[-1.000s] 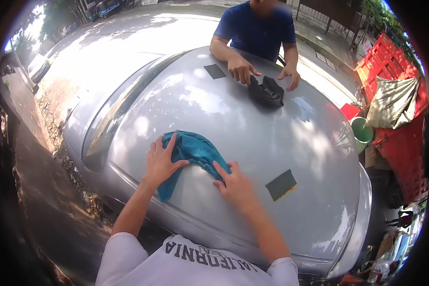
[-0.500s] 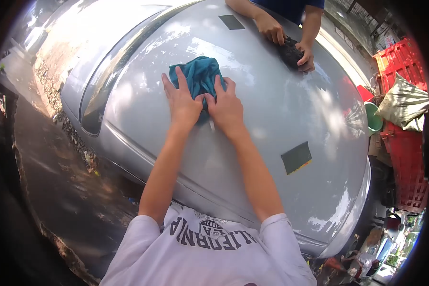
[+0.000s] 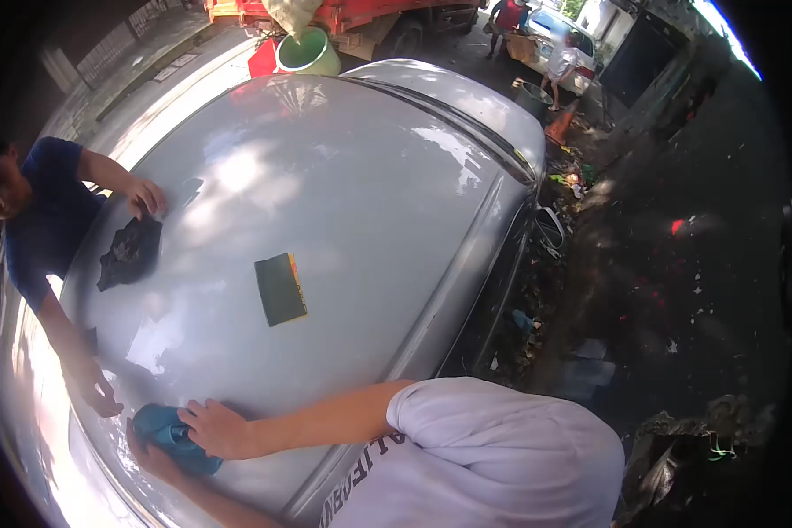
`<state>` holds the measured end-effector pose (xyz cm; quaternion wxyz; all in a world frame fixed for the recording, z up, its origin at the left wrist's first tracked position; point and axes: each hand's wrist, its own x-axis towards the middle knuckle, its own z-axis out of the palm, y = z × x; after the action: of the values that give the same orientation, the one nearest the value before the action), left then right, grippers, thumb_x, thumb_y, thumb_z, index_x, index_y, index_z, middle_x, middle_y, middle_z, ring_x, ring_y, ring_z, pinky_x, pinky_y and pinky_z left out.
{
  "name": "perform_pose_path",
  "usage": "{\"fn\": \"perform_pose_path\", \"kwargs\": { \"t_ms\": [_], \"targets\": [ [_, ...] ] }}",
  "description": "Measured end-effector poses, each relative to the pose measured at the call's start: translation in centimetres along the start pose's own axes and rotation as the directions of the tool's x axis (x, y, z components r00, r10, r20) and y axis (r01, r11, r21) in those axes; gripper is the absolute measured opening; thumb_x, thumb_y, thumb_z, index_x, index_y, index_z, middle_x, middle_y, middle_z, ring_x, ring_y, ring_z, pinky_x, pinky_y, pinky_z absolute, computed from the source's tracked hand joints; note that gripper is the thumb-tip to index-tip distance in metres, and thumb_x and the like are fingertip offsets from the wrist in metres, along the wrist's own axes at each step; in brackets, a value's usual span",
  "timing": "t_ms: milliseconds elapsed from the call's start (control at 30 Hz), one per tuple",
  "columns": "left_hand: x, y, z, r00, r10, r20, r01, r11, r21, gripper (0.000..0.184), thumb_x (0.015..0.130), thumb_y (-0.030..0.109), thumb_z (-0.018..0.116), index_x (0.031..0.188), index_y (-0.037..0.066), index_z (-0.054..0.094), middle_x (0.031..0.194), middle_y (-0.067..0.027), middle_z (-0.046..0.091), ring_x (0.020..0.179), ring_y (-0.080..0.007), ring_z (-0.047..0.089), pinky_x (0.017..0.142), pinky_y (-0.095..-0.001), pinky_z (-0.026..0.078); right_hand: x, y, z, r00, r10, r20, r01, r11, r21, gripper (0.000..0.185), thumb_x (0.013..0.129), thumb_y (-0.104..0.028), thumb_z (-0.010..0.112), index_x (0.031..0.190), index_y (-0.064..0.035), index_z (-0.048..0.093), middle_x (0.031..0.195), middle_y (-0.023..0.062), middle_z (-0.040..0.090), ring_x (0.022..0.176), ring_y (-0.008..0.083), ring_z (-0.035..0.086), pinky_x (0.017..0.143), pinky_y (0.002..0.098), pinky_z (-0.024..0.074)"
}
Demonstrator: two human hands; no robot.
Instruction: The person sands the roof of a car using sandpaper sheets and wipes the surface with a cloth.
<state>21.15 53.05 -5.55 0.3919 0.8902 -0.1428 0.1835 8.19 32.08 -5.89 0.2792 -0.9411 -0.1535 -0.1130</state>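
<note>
The hands (image 3: 222,430) have moved crumpled cloth (image 3: 156,424) edgeward across the glossy roof (image 3: 361,229).

- Bright daylight falls in dappled patches across the silvery car roof (image 3: 361,202), with white glare left of upper centre.
- Road (image 3: 37,414) at lower left is blown out.
- Ground (image 3: 713,282) at right sits in dim shadow.
- Wide-angle distortion curves the edges; corners are black.

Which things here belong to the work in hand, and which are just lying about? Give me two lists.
Likely in the work:
teal cloth, touched by the left hand and right hand
car roof
perhaps the dark sheet and black cloth, both on the roof

Apparently just lying about:
green bucket, beyond the car
litter on the ground
</note>
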Motion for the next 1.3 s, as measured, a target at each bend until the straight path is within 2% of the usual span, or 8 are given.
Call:
{"fn": "perform_pose_path", "kwargs": {
  "t_ms": [267, 433, 600, 767, 900, 1033, 1133, 1300],
  "targets": [
    [-0.9, 1.9, 0.8, 0.968, -0.241, -0.074, 0.235, 0.968, -0.081, 0.028, 0.083, 0.003, 0.042, 0.099, -0.001, 0.064, 0.099, -0.0132, 0.065, 0.094, -0.0259, 0.062, 0.088, -0.0377, 0.049, -2.9, 1.7, -0.3, 0.967, -0.121, -0.223, 0.141, 0.987, 0.077, 0.035, 0.082, -0.038, 0.070, 0.098, -0.0075, 0.065, 0.134, 0.0074, 0.053, 0.108, 0.0244, 0.051, 0.086, 0.0372, 0.0455],
    [-2.3, 5.0, 0.6, 0.966, -0.208, -0.152, 0.191, 0.974, -0.119, 0.026, 0.084, 0.008, 0.043, 0.099, 0.004, 0.063, 0.095, -0.0131, 0.067, 0.087, -0.0253, 0.062, 0.083, -0.0339, 0.047, -6.1, 2.1, -5.2, 0.982, -0.182, 0.055, 0.181, 0.983, 0.018, 0.057, 0.088, -0.024, 0.067, 0.139, -0.0066, 0.051, 0.154, 0.0118, 0.036, 0.127, 0.0278, 0.047, 0.099, 0.0418, 0.0433],
    [-3.3, 4.7, 0.1, 0.956, -0.253, -0.150, 0.205, 0.938, -0.278, 0.031, 0.089, 0.019, 0.048, 0.112, 0.006, 0.065, 0.100, -0.0116, 0.068, 0.093, -0.0215, 0.061, 0.088, -0.0308, 0.045, -17.0, 6.8, -10.8, 0.994, -0.014, 0.110, -0.011, 0.974, 0.226, 0.052, 0.083, -0.008, 0.068, 0.132, 0.0009, 0.057, 0.144, 0.0169, 0.052, 0.091, 0.0250, 0.069, 0.074, 0.0350, 0.0557],
    [-3.4, 4.9, 0.1, 0.954, -0.224, -0.200, 0.131, 0.909, -0.395, 0.035, 0.091, 0.019, 0.044, 0.115, 0.006, 0.066, 0.107, -0.0086, 0.070, 0.100, -0.0195, 0.061, 0.092, -0.0290, 0.045, -23.9, 7.1, -14.2, 0.966, 0.192, 0.175, -0.215, 0.969, 0.121, 0.056, 0.079, -0.004, 0.068, 0.131, 0.0087, 0.055, 0.143, 0.0256, 0.050, 0.061, 0.0206, 0.066, 0.058, 0.0293, 0.0542],
    [-3.4, 4.6, 0.6, 0.941, -0.264, -0.214, 0.185, 0.926, -0.330, 0.035, 0.091, 0.016, 0.042, 0.112, 0.005, 0.067, 0.100, -0.0109, 0.069, 0.095, -0.0198, 0.060, 0.090, -0.0304, 0.046, -20.3, 6.5, -12.8, 0.966, -0.018, 0.258, 0.025, 0.999, -0.024, 0.057, 0.092, -0.032, 0.063, 0.132, 0.0075, 0.054, 0.144, 0.0252, 0.049, 0.088, 0.0278, 0.067, 0.074, 0.0360, 0.0532],
    [-3.7, 4.8, 0.6, 0.951, -0.215, -0.220, 0.183, 0.970, -0.158, 0.034, 0.091, 0.014, 0.041, 0.111, 0.006, 0.067, 0.101, -0.0141, 0.068, 0.096, -0.0264, 0.061, 0.092, -0.0347, 0.046, -10.2, 3.2, -8.9, 0.904, -0.134, 0.405, 0.251, 0.934, -0.252, 0.070, 0.094, -0.058, 0.048, 0.141, -0.0057, 0.051, 0.153, 0.0062, 0.042, 0.138, 0.0357, 0.036, 0.109, 0.0612, 0.0200],
    [-3.7, 5.2, 0.3, 0.964, -0.157, -0.213, 0.148, 0.987, -0.061, 0.033, 0.092, 0.013, 0.041, 0.110, 0.005, 0.067, 0.107, -0.0151, 0.068, 0.100, -0.0295, 0.062, 0.095, -0.0359, 0.045, -6.3, 1.8, -6.1, 0.912, -0.196, 0.360, 0.307, 0.908, -0.283, 0.075, 0.093, -0.065, 0.042, 0.144, -0.0104, 0.048, 0.156, 0.0007, 0.038, 0.148, 0.0383, 0.018, 0.108, 0.0708, 0.0000],
    [-3.7, 4.8, 0.3, 0.967, -0.121, -0.225, 0.117, 0.993, -0.035, 0.031, 0.092, 0.010, 0.042, 0.110, 0.005, 0.066, 0.107, -0.0151, 0.067, 0.102, -0.0332, 0.059, 0.094, -0.0401, 0.045, -2.8, 0.9, -3.8, 0.888, -0.305, 0.344, 0.387, 0.899, -0.202, 0.085, 0.088, -0.072, 0.041, 0.144, -0.0081, 0.048, 0.157, 0.0024, 0.036, 0.151, 0.0401, 0.008, 0.104, 0.0746, -0.0093]
  ]
}}
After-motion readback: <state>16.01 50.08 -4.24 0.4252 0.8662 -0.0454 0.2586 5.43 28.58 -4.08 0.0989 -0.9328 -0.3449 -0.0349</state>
